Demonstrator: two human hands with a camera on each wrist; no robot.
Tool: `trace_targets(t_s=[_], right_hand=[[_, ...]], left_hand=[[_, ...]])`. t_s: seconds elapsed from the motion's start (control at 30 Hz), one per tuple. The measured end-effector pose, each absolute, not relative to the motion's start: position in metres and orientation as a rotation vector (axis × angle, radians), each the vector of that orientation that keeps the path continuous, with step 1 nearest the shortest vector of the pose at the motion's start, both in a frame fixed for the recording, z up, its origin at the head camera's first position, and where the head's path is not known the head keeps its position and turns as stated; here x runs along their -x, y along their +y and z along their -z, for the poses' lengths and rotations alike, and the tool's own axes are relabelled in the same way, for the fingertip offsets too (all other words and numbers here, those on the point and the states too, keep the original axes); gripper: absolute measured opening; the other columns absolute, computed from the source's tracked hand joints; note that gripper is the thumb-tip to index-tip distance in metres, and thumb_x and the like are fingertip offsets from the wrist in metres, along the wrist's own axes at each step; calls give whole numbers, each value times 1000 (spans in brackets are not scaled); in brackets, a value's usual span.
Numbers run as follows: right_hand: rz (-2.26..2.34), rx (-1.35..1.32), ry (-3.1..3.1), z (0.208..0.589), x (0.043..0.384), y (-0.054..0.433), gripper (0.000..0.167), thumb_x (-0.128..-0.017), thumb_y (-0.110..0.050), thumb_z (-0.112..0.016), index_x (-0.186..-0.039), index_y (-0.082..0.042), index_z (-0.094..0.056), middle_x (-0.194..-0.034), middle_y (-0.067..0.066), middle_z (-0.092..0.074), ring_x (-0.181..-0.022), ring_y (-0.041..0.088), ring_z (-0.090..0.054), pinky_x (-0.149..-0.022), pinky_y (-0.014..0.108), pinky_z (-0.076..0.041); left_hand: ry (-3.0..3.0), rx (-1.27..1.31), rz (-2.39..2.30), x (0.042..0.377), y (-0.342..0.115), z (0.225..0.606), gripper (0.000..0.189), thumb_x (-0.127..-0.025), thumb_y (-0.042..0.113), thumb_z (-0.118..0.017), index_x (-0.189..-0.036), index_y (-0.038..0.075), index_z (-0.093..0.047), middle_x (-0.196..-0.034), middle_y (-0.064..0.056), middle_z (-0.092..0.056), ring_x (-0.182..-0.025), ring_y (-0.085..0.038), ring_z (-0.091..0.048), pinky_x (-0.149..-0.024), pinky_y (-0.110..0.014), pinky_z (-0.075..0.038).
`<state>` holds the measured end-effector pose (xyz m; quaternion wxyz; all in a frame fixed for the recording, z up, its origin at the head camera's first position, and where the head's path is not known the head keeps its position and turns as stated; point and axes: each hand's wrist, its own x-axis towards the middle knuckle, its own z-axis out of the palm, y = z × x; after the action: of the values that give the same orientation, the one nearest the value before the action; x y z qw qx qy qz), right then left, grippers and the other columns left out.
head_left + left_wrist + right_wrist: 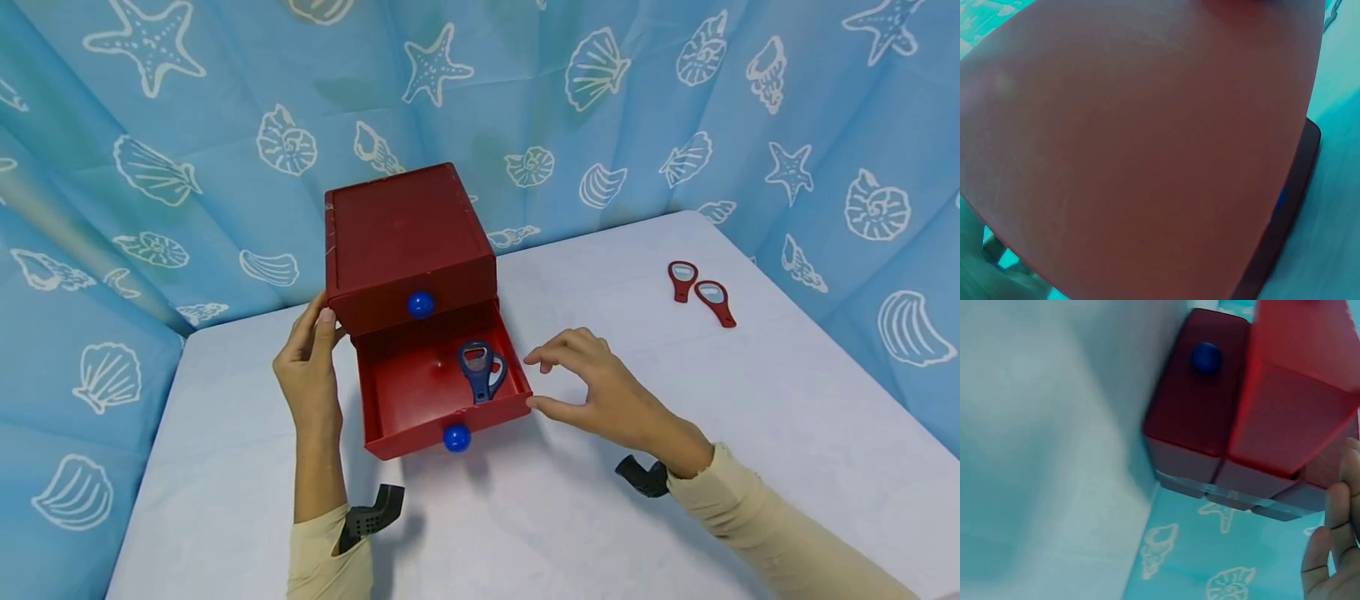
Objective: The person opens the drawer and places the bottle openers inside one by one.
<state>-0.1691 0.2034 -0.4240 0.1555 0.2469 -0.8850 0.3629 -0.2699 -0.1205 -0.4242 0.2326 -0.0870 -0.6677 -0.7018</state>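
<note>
Left hand (309, 371) grips cabinet (405, 221) near far edge of worktop (795, 433); right hand (600, 387) spread, empty, by extended drawer (416, 435); blue openers (480, 385) inside; likely step: closing drawer; next calls for straight push

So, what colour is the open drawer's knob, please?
The knob is blue, clearest in the head view.

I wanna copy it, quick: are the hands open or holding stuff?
Left hand: holding the red cabinet by its side.
Right hand: open, beside the pulled-out drawer.
</note>
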Motion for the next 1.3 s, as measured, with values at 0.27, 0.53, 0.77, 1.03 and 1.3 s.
trace_targets(t_s=[0.27, 0.53, 0.77, 1.03, 1.3], right_hand=[[-1033, -706, -2400, 439, 168, 200, 35, -78, -13, -88, -109, -15, -72, -100, -9, -60, -103, 11, -52, -83, 36, -41], [-1043, -752, -2275, 442, 170, 198, 27, -76, -6, -87, -98, -15, -75, -92, -9, -63, -93, 10, -56, -80, 34, -39], [-1069, -740, -2228, 444, 173, 198, 25, -76, -6, -87, -96, -16, -75, -87, -10, -65, -90, 10, -58, -80, 33, -40], [-1121, -729, -2162, 451, 177, 195, 25, -76, -5, -86, -95, -16, -75, -88, -10, -66, -90, 10, -58, -84, 31, -43], [-1119, -749, -2040, 458, 182, 193, 28, -73, 1, -85, -95, -12, -74, -90, -5, -67, -89, 14, -60, -88, 26, -46]], left_hand=[[-1844, 232, 1922, 268, -120, 423, 38, -98, 26, -65, -136, 20, -65, -135, -5, -62, -122, -25, -58, -98, -35, -52], [-1829, 230, 1934, 268, -119, 422, 38, -98, 27, -66, -135, 20, -65, -135, -5, -62, -122, -26, -57, -98, -32, -52], [-1816, 237, 1947, 268, -119, 422, 38, -98, 25, -66, -135, 19, -65, -135, -6, -61, -121, -26, -58, -98, -34, -52], [-1863, 199, 1912, 265, -119, 418, 38, -99, 26, -64, -137, 21, -64, -136, -4, -61, -121, -25, -59, -100, -36, -51], [-1827, 231, 1931, 268, -119, 424, 38, -98, 26, -65, -136, 20, -65, -134, -6, -62, -121, -26, -58, -99, -36, -52]])
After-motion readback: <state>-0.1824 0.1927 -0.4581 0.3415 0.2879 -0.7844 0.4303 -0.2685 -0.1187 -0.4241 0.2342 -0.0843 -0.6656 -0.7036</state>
